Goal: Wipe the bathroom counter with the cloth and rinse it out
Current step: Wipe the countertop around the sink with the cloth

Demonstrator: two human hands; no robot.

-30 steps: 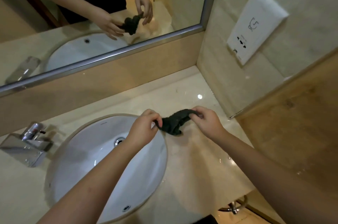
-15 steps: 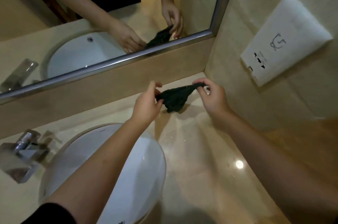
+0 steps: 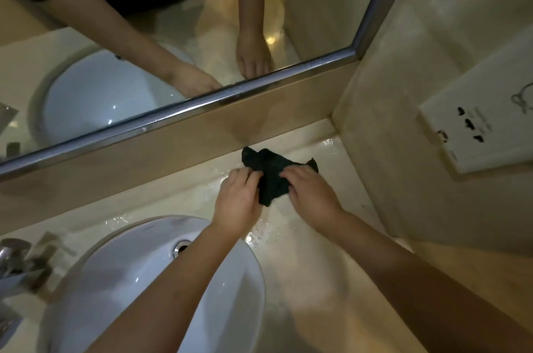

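A dark green cloth point(image 3: 271, 172) lies bunched on the beige stone counter point(image 3: 311, 266), close to the backsplash and the right wall corner. My left hand point(image 3: 238, 202) grips its left side with curled fingers. At the cloth's right side my right hand point(image 3: 313, 194) pinches it the same way. Water patches shine on the counter around the cloth. The white oval sink point(image 3: 121, 289) lies to the lower left, under my left forearm.
A chrome tap point(image 3: 17, 269) stands at the left edge beside the sink. A mirror with a metal frame point(image 3: 202, 101) runs along the back. A white socket panel point(image 3: 478, 127) is on the right wall. The corner is tight.
Both hands carried the stretched cloth from above the sink's right rim back toward the corner and lowered it onto the counter; it is now bunched between them.
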